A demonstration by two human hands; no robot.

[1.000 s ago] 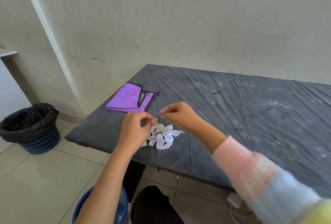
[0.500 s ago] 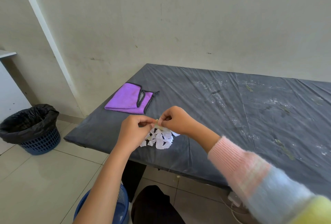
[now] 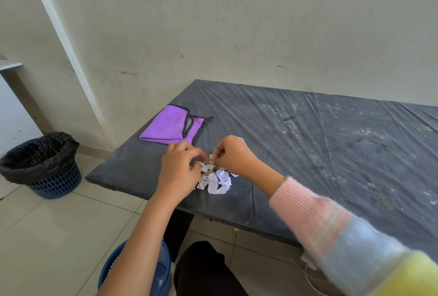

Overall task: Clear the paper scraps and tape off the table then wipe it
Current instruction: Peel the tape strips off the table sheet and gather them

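A heap of white paper scraps (image 3: 216,181) lies near the front left corner of the dark plastic-covered table (image 3: 296,144). Just above the heap, my left hand (image 3: 180,172) and my right hand (image 3: 233,154) meet fingertip to fingertip, both pinching a small crumpled piece of tape (image 3: 211,159). A folded purple cloth (image 3: 169,127) lies on the table behind my hands. Small bits of tape (image 3: 379,195) stick to the table at the right.
A blue bin lined with a black bag (image 3: 42,165) stands on the floor to the left. A second blue basket (image 3: 137,269) sits on the floor under my left forearm. White residue streaks the table's middle. The wall runs along the far edge.
My two hands have come together from slightly apart, closing over the tape piece and sinking closer to the scrap heap.
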